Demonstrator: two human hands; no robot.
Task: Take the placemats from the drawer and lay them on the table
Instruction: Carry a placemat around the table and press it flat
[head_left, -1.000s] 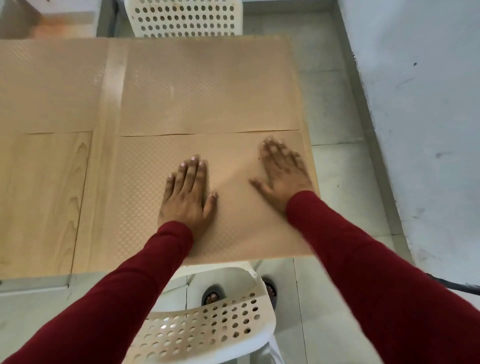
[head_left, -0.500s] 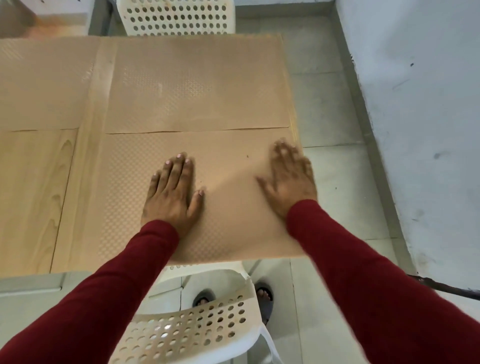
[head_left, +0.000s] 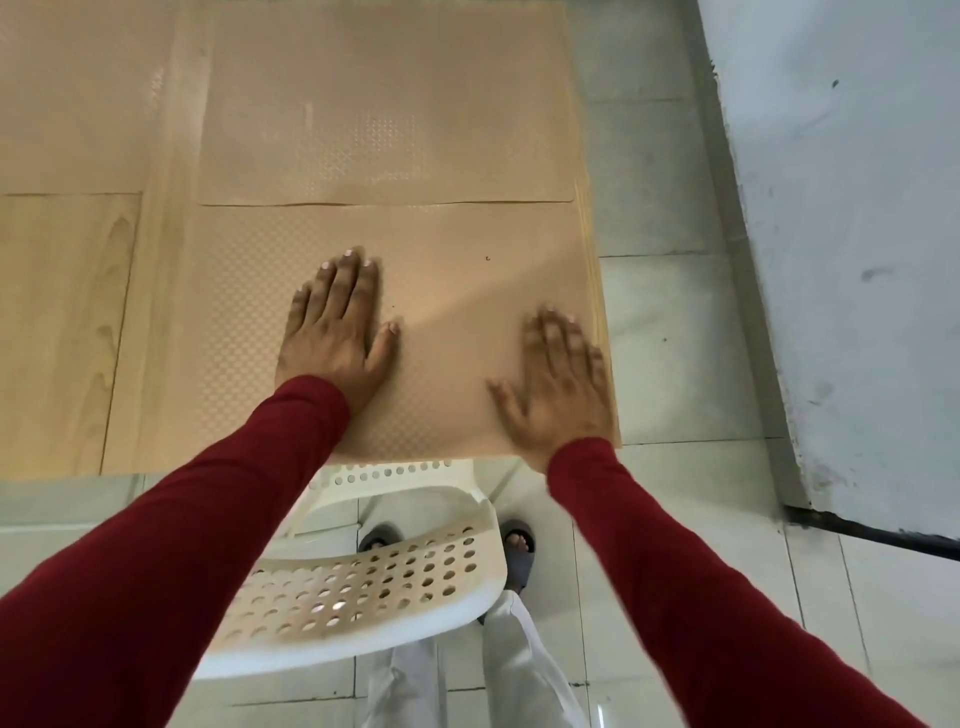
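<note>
While the nearest placemat (head_left: 467, 312) lies flat at the near right corner of the table (head_left: 62, 322), both hands press on it with fingers straight and spread. The left hand (head_left: 335, 332) rests near the mat's middle; the right hand (head_left: 558, 387), slightly blurred, rests by its right edge. A second placemat (head_left: 384, 104) lies just beyond, edges nearly touching, and a third (head_left: 78, 93) sits at far left. Below the table edge stands a white perforated chair (head_left: 374, 587).
</note>
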